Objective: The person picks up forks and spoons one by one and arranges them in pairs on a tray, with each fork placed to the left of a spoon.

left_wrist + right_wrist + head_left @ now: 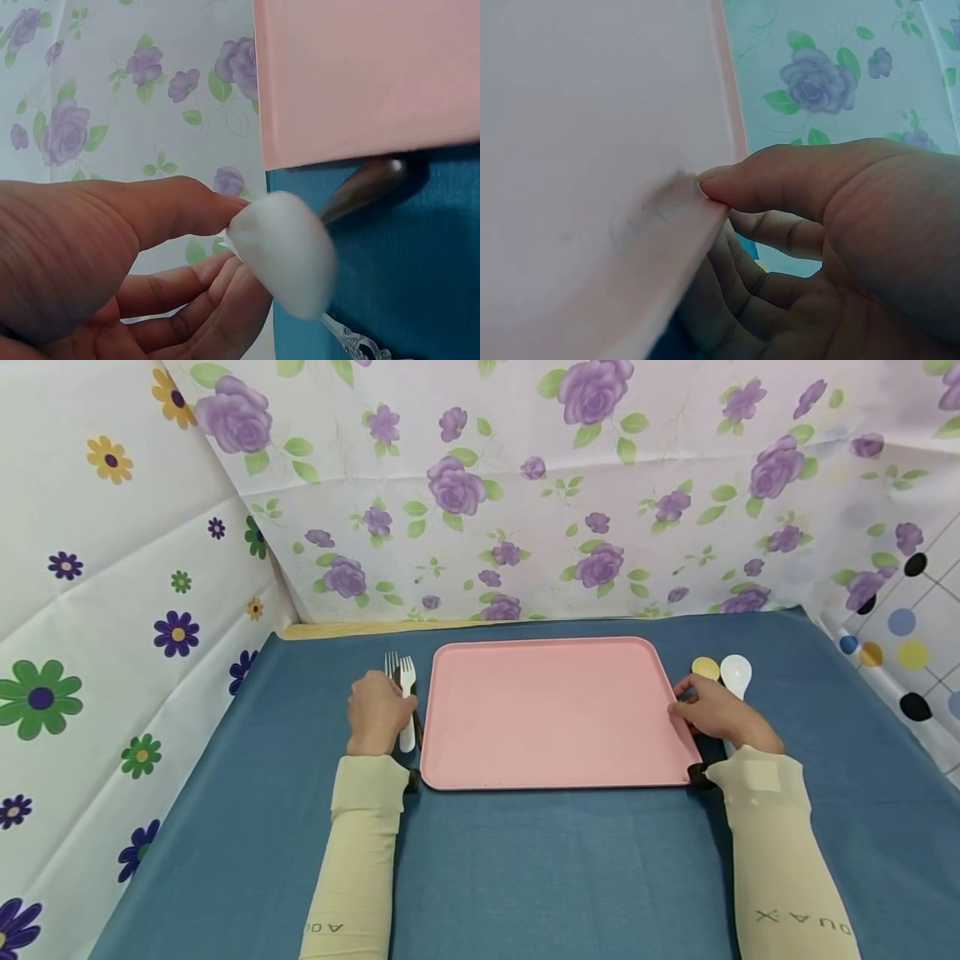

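Observation:
My left hand (377, 712) pinches a white fork (407, 672) between thumb and fingers, left of a pink tray (551, 714). The fork's rounded handle end (285, 255) points toward the camera in the left wrist view. Under that hand lie a metal fork (391, 662) and a utensil with a brown handle (367, 187), its head hidden. An ornate silver handle (352, 341) also shows there. My right hand (723, 714) grips the tray's right rim, the thumb on top and the other fingers beneath or behind the edge.
Right of the tray lie a white spoon (736, 673) and a round yellow utensil head (705, 668), their handles partly covered by my right hand. A blue cloth (555, 868) covers the table. Flowered sheets (517, 485) stand behind and at the left.

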The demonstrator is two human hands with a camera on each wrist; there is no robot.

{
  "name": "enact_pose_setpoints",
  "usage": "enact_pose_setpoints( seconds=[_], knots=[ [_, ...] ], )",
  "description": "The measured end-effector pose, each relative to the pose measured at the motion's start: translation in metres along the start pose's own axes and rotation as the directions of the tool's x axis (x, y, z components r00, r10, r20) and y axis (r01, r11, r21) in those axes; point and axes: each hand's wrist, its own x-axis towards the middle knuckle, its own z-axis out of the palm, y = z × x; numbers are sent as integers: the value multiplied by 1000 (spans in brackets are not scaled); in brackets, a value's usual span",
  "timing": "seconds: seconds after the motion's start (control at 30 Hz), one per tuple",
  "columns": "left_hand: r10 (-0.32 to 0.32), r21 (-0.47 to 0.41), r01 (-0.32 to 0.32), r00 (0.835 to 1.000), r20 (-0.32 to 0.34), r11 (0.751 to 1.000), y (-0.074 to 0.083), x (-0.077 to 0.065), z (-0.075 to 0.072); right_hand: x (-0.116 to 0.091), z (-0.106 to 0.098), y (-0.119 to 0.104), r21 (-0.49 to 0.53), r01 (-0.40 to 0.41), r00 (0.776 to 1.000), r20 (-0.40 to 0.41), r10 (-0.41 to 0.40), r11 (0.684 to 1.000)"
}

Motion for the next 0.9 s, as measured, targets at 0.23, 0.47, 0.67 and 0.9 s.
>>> enact_pose_setpoints(
  seconds=[0.23, 0.47, 0.67, 0.9],
  knots=[
    [23, -8, -23, 1000, -3, 1000, 4, -1, 3, 0, 1, -2, -14, 2, 1000, -5, -2, 1000],
    [15, -26, -15, 1000, -1, 1000, 6, -2, 4, 1, 0, -2, -14, -5, 1000, 0, 5, 1000],
    [33, -29, -34, 999, -12, 999, 9, -3, 5, 0, 0, -2, -13, -13, 1000, 3, 13, 1000],
    [48, -39, -49, 999, -21, 998, 10, -3, 8, 1, 0, -1, -14, -7, 1000, 0, 7, 1000]
  ],
)
